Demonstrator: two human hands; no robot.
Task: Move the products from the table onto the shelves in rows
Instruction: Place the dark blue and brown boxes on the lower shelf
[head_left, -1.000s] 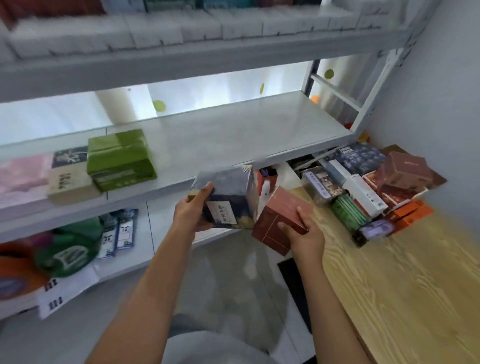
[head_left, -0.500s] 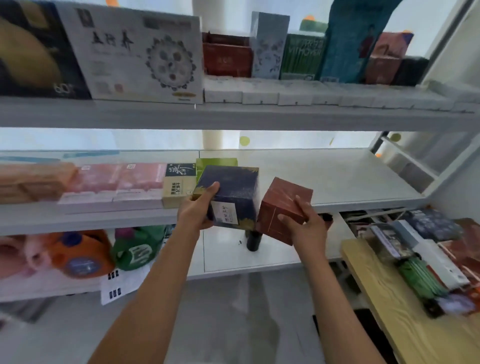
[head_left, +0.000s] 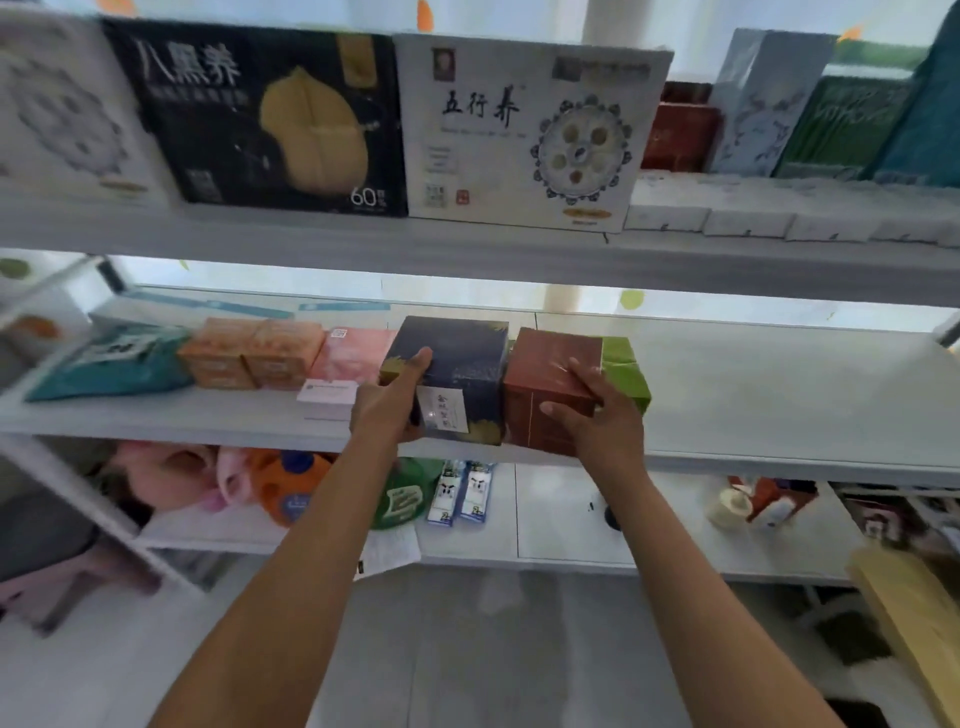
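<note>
Now each hand's grip is clamped: left hand (head_left: 392, 402) on glossy navy carton (head_left: 457, 374), right hand (head_left: 597, 415) on matte red-brown cube (head_left: 550, 374).

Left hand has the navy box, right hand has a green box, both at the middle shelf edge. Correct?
Not quite. The right hand holds a reddish-brown box, not a green one; the green box sits behind it on the middle shelf. The head view shows this. The left hand does hold the navy box, and both are at the shelf edge.
</note>
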